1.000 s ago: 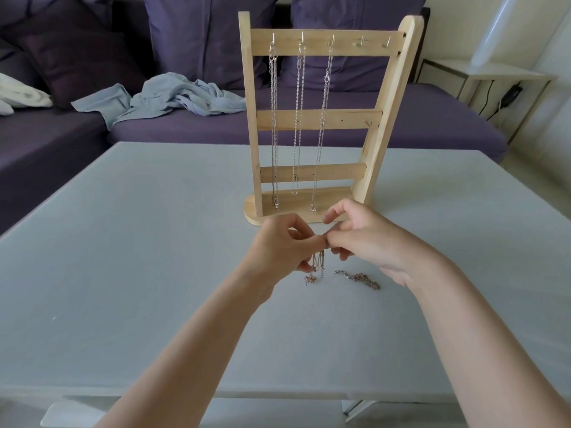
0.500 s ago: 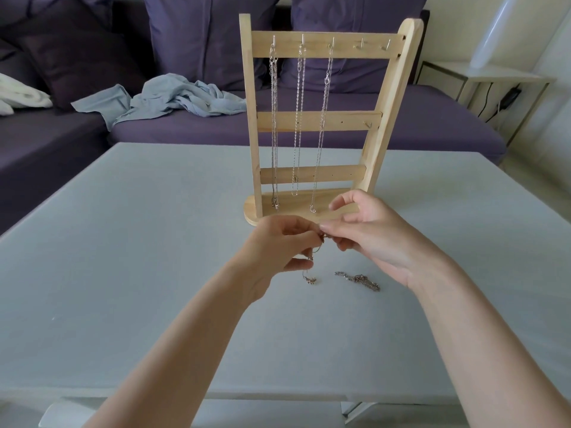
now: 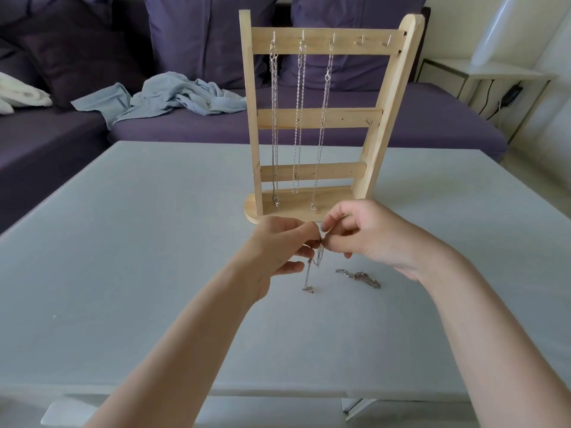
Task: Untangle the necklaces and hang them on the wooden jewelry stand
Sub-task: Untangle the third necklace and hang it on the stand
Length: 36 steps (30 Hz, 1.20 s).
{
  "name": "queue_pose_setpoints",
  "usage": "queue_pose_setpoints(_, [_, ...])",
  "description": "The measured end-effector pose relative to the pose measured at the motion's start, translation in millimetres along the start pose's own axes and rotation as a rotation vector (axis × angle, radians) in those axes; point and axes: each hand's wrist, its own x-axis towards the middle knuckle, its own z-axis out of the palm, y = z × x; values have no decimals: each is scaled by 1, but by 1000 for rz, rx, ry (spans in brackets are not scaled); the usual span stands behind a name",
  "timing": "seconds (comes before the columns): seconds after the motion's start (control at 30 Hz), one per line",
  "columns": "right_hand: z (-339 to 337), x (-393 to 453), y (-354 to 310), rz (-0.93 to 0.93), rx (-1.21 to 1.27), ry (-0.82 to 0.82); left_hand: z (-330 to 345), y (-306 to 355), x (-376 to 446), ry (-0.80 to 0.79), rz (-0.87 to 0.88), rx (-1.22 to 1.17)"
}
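Three chains already hang on the wooden stand (image 3: 324, 118), two top hooks look free, and both hands, left (image 3: 278, 245) and right (image 3: 367, 236), pinch a fourth necklace (image 3: 312, 267) just above the desk (image 3: 139, 242), probably unknotting it, while another chain (image 3: 358, 277) waits beside them.

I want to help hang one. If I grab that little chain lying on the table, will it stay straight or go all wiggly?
Probably wiggly: the chain on the table lies crumpled, and the pinched necklace droops limply. It looks thin, so likely light and apt to slip through fingers.
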Motion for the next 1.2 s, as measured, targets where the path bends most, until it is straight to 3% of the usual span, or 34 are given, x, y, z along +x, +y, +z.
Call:
queue_pose_setpoints(0.2, [6,2,-1,-16,-225,65,4,2,-1,122,28,-103])
queue_pose_setpoints(0.37, [3,2,6,-19,-293,169,1,1,3,140,89,-13])
queue_pose_setpoints(0.6, [0,2,12,53,234,162,-8,0,5,41,32,61])
queue_pose_setpoints(0.83, [0,3,3,61,775,169,-6,-3,9,108,50,2])
queue_pose_setpoints(1.0, [2,3,0,64,935,172,-3,-3,11,87,6,-172])
queue_pose_setpoints(1.2, [5,2,-1,100,868,162,-11,-1,14,54,-83,-569])
